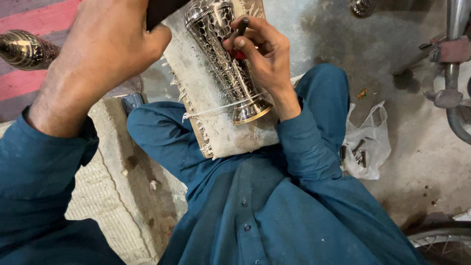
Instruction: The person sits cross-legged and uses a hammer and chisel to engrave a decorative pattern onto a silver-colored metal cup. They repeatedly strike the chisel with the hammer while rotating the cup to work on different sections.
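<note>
Closest to my lens, the left hand (105,46) is filling the upper left, its back toward me; it is gripping a dark tool (162,11) whose end is poking out past the thumb, though most of it is hidden. Behind that forearm I am seeing a ribbed, brassy rounded piece (22,48) lying on a pink and grey striped mat (29,29), and below it a rough concrete slab (127,172) with crumbling edges.

Moving right, I am looking at a padded board (230,130) wrapped in worn, fraying off-white cloth, resting on the lap of teal trousers. On it is lying the metal vase (228,64), a tall tapering vessel in bright silver, its whole surface hammered into small scale-like dimples and its flared foot banded in gold. A white cord (216,109) is crossing the board and the vase near that foot, tying it down.

The right hand (262,59) is resting against the vase's side, fingers pinching a thin dark punch (240,27) set against the metal.

Further right, on stained grey concrete floor (417,162), a crumpled clear plastic bag (368,142) is holding small dark metal bits. Pipework (454,73) is running down the far right edge, and a wheel rim (441,240) is showing in the bottom corner.
</note>
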`<action>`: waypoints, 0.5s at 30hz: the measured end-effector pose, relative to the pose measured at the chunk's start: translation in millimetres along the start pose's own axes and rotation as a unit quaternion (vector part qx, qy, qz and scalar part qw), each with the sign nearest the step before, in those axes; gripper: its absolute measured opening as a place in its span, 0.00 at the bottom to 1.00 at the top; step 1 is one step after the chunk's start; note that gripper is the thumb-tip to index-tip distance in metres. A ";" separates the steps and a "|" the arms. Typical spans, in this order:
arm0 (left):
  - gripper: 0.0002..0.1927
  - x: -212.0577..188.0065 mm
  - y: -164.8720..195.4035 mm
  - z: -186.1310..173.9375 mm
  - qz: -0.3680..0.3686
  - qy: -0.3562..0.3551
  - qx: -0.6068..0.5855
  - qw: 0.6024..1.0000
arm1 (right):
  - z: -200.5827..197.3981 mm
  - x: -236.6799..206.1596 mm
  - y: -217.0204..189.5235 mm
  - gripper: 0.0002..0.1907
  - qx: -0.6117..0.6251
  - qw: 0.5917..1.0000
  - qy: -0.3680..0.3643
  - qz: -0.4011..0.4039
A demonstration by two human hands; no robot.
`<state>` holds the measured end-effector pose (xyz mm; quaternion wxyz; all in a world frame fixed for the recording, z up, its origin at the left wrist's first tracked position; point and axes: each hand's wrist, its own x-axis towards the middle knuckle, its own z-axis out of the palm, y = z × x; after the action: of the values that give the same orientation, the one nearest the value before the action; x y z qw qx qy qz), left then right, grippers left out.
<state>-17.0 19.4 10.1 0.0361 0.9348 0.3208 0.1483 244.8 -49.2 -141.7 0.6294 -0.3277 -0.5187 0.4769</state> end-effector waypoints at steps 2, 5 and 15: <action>0.13 -3.7 2.0 -5.2 0.027 0.000 0.038 0.999 | 0.6 -3.9 0.5 0.13 -0.015 0.999 0.015 0.027; 0.10 -6.4 1.3 -10.0 0.029 -0.014 0.145 0.989 | 0.4 -3.7 2.3 0.11 -0.033 0.999 -0.002 0.002; 0.10 -6.6 -3.7 -3.7 0.022 0.008 0.112 0.993 | 4.2 -9.8 8.2 0.17 -0.029 0.999 0.037 -0.020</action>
<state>-25.3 18.2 11.4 -0.0746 0.9386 0.3149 0.1196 238.5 -56.0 -151.5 0.6481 -0.3524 -0.5150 0.4365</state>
